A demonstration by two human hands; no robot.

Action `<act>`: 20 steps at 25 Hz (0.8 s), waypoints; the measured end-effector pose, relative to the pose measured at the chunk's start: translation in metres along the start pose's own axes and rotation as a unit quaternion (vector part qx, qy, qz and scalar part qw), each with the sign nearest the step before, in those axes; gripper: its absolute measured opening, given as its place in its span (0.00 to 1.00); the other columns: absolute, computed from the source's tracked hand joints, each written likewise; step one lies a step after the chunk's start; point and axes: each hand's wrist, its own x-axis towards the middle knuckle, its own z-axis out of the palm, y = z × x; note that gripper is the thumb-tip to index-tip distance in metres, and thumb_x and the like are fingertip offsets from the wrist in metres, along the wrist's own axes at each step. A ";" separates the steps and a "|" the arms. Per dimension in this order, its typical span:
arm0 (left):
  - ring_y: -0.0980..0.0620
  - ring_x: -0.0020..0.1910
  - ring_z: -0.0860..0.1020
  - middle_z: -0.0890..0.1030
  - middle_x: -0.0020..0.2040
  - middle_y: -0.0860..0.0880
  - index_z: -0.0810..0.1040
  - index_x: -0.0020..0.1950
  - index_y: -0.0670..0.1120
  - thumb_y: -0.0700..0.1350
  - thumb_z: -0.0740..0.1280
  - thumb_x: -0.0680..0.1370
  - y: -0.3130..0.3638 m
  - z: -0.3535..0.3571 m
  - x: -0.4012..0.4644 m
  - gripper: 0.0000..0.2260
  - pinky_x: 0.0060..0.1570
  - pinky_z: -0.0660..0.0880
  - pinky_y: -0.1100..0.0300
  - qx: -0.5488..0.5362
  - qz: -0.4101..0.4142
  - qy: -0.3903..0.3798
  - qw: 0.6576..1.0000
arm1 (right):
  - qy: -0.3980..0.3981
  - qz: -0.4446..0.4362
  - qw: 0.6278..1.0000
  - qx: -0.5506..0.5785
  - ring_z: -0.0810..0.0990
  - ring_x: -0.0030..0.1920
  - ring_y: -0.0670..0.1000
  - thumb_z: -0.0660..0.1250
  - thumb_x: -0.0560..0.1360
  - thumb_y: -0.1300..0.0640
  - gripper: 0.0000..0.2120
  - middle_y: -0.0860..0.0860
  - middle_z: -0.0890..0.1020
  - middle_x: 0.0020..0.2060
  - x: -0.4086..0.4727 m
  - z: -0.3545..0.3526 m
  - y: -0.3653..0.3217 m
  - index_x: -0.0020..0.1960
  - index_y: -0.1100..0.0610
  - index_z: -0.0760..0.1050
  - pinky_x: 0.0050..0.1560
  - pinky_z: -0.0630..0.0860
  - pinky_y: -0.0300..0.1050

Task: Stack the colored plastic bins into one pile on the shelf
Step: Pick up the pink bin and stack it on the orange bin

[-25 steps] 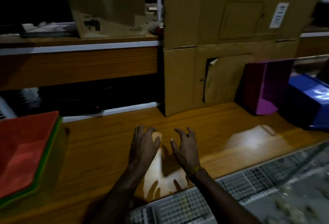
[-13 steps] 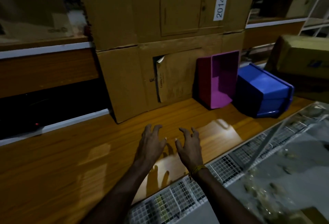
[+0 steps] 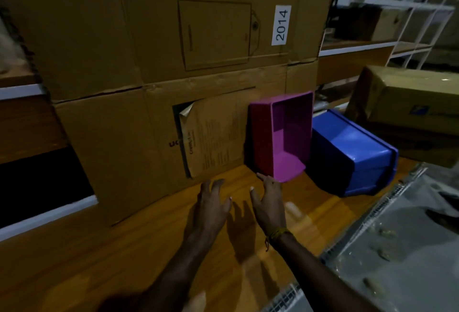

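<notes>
head view | your left hand (image 3: 211,206) hovers empty over the wooden shelf (image 3: 124,249), fingers spread | your right hand (image 3: 269,203) empty too, fingers spread, fingertips just short of the purple bin (image 3: 288,135) | that bin stands on end against the cardboard box (image 3: 149,63), opening toward you | blue bin (image 3: 357,155) lies tipped, touching it, further right of your right hand

bare forearms, a yellow thread band (image 3: 277,233) on the right wrist.
</notes>
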 end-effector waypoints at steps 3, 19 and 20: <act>0.46 0.70 0.68 0.62 0.74 0.48 0.65 0.74 0.52 0.51 0.64 0.80 0.009 0.015 0.053 0.22 0.57 0.74 0.56 -0.020 0.011 -0.001 1.000 | 0.032 0.015 0.999 -0.004 0.70 0.68 0.53 0.63 0.80 0.53 0.22 0.54 0.71 0.66 0.063 -0.001 -0.005 0.73 0.52 0.66 0.66 0.72 0.49; 0.50 0.67 0.68 0.65 0.72 0.47 0.68 0.73 0.50 0.48 0.66 0.80 0.070 0.033 0.135 0.21 0.51 0.66 0.65 -0.093 0.022 0.045 0.994 | 0.088 0.045 0.995 -0.021 0.76 0.61 0.61 0.65 0.78 0.55 0.14 0.58 0.77 0.60 0.223 -0.013 0.013 0.63 0.54 0.75 0.56 0.73 0.54; 0.50 0.67 0.68 0.65 0.72 0.47 0.68 0.73 0.50 0.47 0.66 0.80 0.073 0.032 0.131 0.21 0.52 0.66 0.66 -0.092 0.021 0.050 0.994 | 0.084 0.043 0.995 -0.021 0.77 0.60 0.60 0.65 0.78 0.56 0.13 0.58 0.79 0.58 0.223 -0.017 0.016 0.61 0.54 0.76 0.55 0.73 0.54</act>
